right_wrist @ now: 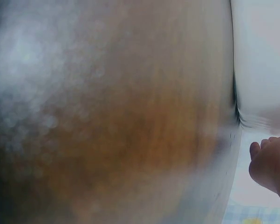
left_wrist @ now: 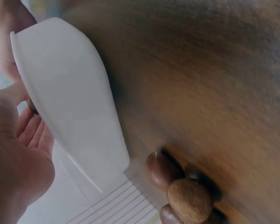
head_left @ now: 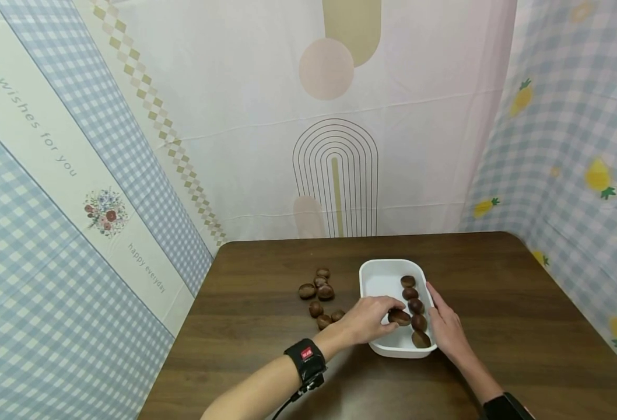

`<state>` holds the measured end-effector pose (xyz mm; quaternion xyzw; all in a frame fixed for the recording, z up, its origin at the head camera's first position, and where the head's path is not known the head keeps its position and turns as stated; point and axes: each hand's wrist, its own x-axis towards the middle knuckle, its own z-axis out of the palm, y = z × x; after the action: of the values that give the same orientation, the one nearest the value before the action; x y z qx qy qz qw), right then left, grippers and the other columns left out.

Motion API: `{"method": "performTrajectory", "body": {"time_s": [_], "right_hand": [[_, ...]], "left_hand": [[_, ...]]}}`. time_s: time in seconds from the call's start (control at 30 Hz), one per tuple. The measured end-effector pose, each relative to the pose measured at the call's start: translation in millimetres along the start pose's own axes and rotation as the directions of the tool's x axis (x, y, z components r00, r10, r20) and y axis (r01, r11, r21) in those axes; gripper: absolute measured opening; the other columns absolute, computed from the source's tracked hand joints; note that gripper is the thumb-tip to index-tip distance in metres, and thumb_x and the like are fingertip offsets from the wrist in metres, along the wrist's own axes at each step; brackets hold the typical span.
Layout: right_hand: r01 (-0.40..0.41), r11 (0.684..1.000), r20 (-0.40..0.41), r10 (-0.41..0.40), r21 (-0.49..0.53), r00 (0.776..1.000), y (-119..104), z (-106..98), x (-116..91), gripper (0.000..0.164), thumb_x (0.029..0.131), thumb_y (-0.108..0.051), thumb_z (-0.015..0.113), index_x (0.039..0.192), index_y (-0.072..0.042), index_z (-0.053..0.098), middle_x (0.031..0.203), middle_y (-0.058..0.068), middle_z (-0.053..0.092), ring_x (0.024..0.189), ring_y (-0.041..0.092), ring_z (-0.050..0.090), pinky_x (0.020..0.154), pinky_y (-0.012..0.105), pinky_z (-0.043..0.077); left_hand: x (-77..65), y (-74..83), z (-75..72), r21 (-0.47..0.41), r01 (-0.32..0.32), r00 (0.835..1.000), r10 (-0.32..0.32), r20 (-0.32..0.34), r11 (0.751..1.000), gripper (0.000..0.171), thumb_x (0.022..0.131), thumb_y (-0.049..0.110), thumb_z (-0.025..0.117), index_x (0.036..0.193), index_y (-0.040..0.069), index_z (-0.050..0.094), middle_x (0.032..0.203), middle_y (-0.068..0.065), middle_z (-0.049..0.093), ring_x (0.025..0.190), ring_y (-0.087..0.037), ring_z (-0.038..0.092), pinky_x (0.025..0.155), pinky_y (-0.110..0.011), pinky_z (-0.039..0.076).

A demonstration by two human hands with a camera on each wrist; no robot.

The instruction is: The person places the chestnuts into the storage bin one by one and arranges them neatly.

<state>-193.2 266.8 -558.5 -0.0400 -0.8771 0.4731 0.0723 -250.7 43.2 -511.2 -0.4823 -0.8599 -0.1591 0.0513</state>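
Observation:
In the head view, a white rectangular tray [head_left: 379, 280] sits on the table with a row of several brown chestnuts [head_left: 416, 306] along its right side. My left hand [head_left: 368, 319] reaches over the tray's left rim and pinches a chestnut [head_left: 399, 317] between thumb and fingers, just left of the row. In the left wrist view that chestnut [left_wrist: 31, 106] is mostly hidden by the fingers and the tray wall. My right hand [head_left: 447, 329] holds the tray's right side, thumb at the rim and fingers along the outer wall.
Left of the tray, several loose chestnuts [head_left: 320, 284] lie in two clusters on the brown wooden table [head_left: 256, 326]; the nearer cluster [head_left: 324, 321] is close to my left forearm. Patterned cloths [head_left: 245, 175] hang behind the table and on both sides.

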Motion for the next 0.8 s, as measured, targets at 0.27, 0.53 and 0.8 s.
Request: {"method": "performTrajectory", "body": {"time_s": [0.27,0.53,0.8], "right_hand": [[-0.008,1.0,0.008,0.008,0.001,1.0,-0.5,-1.0,-0.3,0.056,0.114,-0.014,0.03,0.17,-0.01,0.025,0.167,0.029,0.029,0.149,0.052,0.034,0.111,0.069,0.036],[-0.013,1.0,0.004,0.013,-0.007,1.0,-0.3,-1.1,-0.2,0.057,0.113,-0.013,0.03,0.169,-0.01,0.026,0.167,0.029,0.029,0.148,0.052,0.035,0.111,0.068,0.037],[-0.007,1.0,-0.001,0.007,-0.003,1.0,0.7,-0.3,0.5,0.057,0.113,-0.012,0.03,0.169,-0.01,0.026,0.166,0.03,0.031,0.146,0.052,0.039,0.111,0.067,0.036]], "left_hand": [[2.2,2.7,4.1,0.0,-0.014,0.998,0.014,0.057,1.0,0.036,0.096,0.022,0.081,0.131,0.017,0.072,0.125,0.01,0.073,0.112,0.003,0.063,0.097,-0.015,0.047],[3.5,4.5,6.2,-0.038,-0.021,0.992,0.025,0.125,0.999,0.04,0.095,0.021,0.082,0.134,0.019,0.072,0.128,0.013,0.072,0.115,0.005,0.062,0.098,-0.014,0.046],[5.3,8.4,7.4,-0.049,-0.03,0.982,0.038,0.187,0.998,0.04,0.096,0.022,0.083,0.134,0.018,0.073,0.131,0.013,0.071,0.118,0.005,0.061,0.101,-0.012,0.044]]}}
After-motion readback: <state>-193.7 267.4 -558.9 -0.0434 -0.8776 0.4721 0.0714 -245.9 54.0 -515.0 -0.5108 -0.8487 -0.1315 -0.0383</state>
